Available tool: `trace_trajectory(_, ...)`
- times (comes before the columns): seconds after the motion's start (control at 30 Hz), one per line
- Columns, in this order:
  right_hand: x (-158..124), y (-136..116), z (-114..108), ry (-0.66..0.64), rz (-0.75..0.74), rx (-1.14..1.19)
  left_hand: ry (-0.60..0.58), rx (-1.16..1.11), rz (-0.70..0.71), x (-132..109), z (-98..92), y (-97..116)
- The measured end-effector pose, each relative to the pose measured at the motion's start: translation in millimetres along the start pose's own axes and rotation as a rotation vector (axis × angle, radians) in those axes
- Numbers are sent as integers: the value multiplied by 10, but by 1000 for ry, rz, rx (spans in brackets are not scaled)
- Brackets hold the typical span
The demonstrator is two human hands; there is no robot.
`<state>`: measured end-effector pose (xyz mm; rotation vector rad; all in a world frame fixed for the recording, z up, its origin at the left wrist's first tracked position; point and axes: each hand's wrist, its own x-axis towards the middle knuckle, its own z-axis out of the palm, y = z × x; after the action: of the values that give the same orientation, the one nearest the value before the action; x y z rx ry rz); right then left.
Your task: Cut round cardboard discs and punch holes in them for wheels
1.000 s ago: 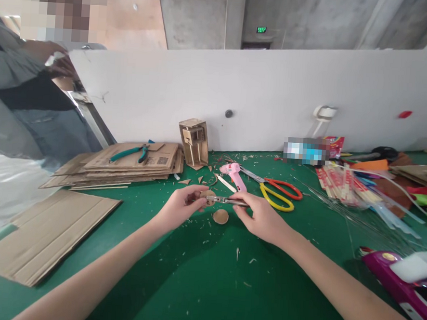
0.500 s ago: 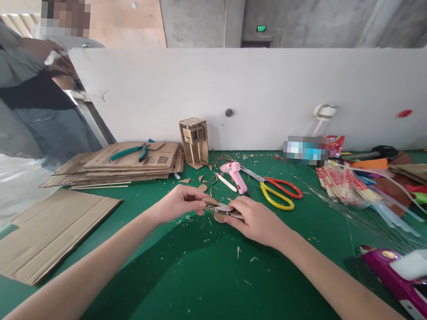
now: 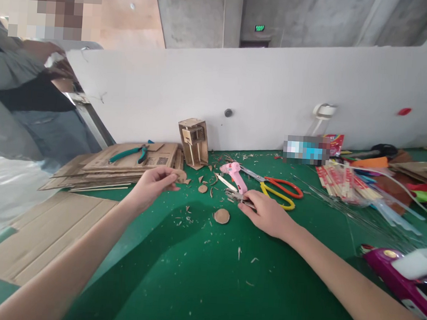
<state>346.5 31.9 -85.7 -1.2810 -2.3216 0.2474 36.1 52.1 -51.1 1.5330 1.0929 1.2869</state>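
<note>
1. One cardboard piece [image 3: 181, 176] I am pinching in my left grip [image 3: 157, 181], near the stack [image 3: 122, 165].
2. With my right grip [image 3: 266, 212] I am clasping a metal tool [image 3: 233, 195] beside the glue gun [image 3: 235, 174].
3. A disc [image 3: 221, 216] is lying flat on the surface [image 3: 263, 288] between both grips.
4. Scissors [image 3: 264, 179] are resting just beyond my right grip.

The person's left hand [image 3: 157, 183] and right hand [image 3: 268, 213] are bare, with slender fingers [image 3: 167, 180]. Behind the fingers, the narrow left wrist [image 3: 129, 206] and right wrist [image 3: 291, 232] are bare too; farther back, the uncovered left forearm [image 3: 77, 262] and right forearm [image 3: 343, 284] look smooth and broader.
</note>
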Motion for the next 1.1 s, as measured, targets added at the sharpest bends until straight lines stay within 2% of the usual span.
trace_trajectory(0.1,9,57,16,17,9,30,6,-76,-7,12,-62,40)
trace_trajectory(0.33,-13,7,33,94,-138,-77,-97,-116,-25,-96,165,235)
trace_trajectory(0.5,-11,10,28,152,-161,-62,-151,-90,62,-149,219,305)
trace_trajectory(0.57,-7,4,41,147,-169,-75,-145,-10,161,-170,250,330)
trace_trajectory(0.77,2,14,106,63,-170,-177,-73,360,585,-298,378,460)
trace_trajectory(0.93,4,37,120,42,-179,-152,-17,593,871,-401,441,547)
trace_trajectory(1.03,7,-29,65,83,-162,-49,-12,685,1012,-423,452,558)
trace_trajectory(1.1,11,-145,-15,115,-98,162,-11,741,1083,-428,456,552)
